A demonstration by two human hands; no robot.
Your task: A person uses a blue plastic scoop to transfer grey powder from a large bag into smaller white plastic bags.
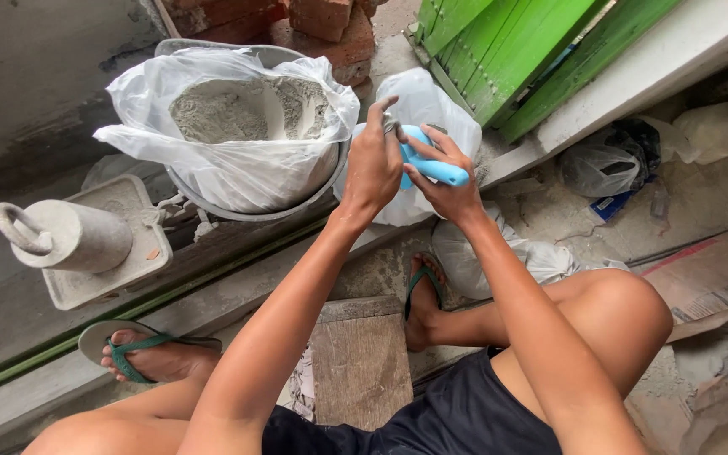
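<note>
My left hand (372,164) and my right hand (444,181) meet over a white plastic bag (427,105) that stands beside a metal basin. My right hand grips a light blue handled tool (436,167) by its handle. My left hand pinches the tool's other end, with the thumb and forefinger raised; what it pinches is hidden by the fingers. The metal basin (297,198) to the left is lined with a white plastic bag (229,164) and holds grey cement powder (246,109).
A grey cylinder weight with a ring handle (65,236) lies on a dusty scale tray (120,270). My feet in green sandals (141,345) rest on the concrete. A wooden board (360,362) lies between my legs. Red bricks (322,21), a green wooden shutter (516,50) and more plastic bags (608,164) lie behind.
</note>
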